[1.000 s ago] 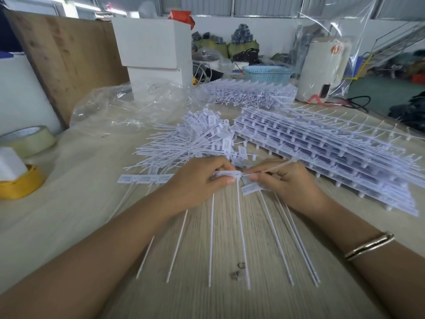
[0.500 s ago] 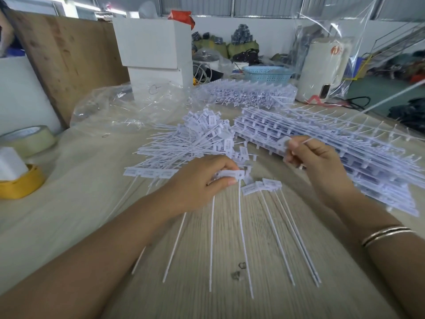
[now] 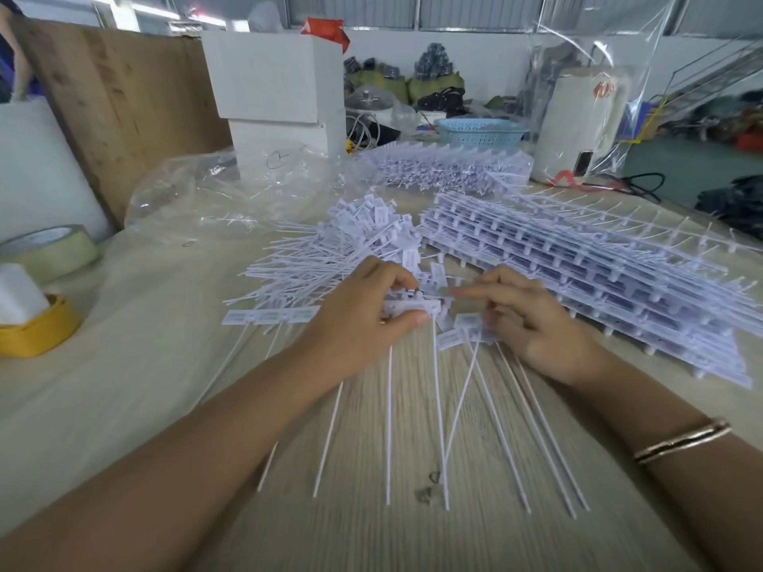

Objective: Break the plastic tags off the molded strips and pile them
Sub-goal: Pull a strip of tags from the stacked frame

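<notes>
My left hand [image 3: 363,311] grips the head end of a white molded strip [image 3: 413,309], whose thin tails [image 3: 437,406] fan down across the wooden table toward me. My right hand [image 3: 532,319] is close beside it, its index finger reaching to the strip's right end and its other fingers curled over loose tags [image 3: 462,330] lying under it. A pile of broken-off tags [image 3: 347,249] lies just beyond my left hand. A tall stack of whole molded strips [image 3: 586,274] lies to the right.
Tape rolls [image 3: 45,249] and a yellow roll [image 3: 37,332] sit at the left. Crumpled clear plastic [image 3: 214,196], white boxes [image 3: 272,80], a blue basket [image 3: 479,134] and another strip stack [image 3: 446,167] stand at the back. Small debris [image 3: 427,487] lies near me.
My right hand, which had swung out over the pile with a broken-off tag, has come back to the strip held in my left hand. The left hand has stayed put.
</notes>
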